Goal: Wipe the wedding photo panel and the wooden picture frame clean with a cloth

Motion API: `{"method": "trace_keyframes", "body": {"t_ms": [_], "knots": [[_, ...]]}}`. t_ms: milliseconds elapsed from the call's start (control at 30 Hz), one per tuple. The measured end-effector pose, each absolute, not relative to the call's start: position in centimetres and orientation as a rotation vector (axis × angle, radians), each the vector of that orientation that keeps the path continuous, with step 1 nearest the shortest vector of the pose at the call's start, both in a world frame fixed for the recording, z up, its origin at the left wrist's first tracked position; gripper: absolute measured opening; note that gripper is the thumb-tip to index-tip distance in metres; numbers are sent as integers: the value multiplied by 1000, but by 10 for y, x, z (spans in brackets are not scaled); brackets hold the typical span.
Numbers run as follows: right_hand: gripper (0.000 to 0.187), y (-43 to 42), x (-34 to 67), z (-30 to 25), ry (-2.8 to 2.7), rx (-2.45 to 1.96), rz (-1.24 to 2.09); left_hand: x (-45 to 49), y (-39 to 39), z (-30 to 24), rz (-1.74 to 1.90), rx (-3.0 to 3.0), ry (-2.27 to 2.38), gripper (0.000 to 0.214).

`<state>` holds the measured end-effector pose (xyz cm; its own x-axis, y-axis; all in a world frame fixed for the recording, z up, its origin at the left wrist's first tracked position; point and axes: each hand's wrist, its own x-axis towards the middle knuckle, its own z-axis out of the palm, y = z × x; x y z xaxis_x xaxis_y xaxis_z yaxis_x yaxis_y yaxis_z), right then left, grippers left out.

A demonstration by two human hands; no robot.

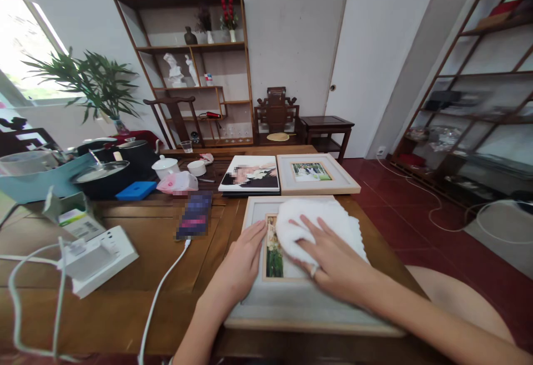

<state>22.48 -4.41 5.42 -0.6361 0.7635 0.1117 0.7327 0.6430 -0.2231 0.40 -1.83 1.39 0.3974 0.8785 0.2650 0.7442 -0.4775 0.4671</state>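
A light wooden picture frame [291, 309] lies flat on the wooden table [137, 254] in front of me. My left hand [241, 262] rests flat on the frame's left border, fingers stretched out. My right hand [328, 259], a ring on one finger, presses flat on a white cloth [320, 223] that covers most of the framed photo. Only a strip of the photo [273, 251] shows between the two hands.
Two more framed pictures [250, 173] [317, 173] lie further back. A phone [195, 215] with a white cable, a white power strip [97, 259], a small box [73, 215], pots [108, 173], cups and a blue block [135, 189] fill the left side. Shelves, chairs and cables stand beyond.
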Motion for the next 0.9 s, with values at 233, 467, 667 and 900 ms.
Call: {"method": "trace_keyframes", "body": {"t_ms": [233, 467, 667, 900], "knots": [[53, 40, 226, 48, -2594, -1371, -142, 5, -20, 18, 691, 2382, 1431, 44], [45, 2, 218, 62, -2780, -1180, 141, 5, -19, 17, 723, 2355, 1425, 44], [40, -73, 229, 60, -2944, -928, 474, 6, -19, 17, 714, 2358, 1433, 44], [44, -89, 230, 51, -2924, -917, 402, 5, -18, 15, 724, 2366, 1417, 44]]}}
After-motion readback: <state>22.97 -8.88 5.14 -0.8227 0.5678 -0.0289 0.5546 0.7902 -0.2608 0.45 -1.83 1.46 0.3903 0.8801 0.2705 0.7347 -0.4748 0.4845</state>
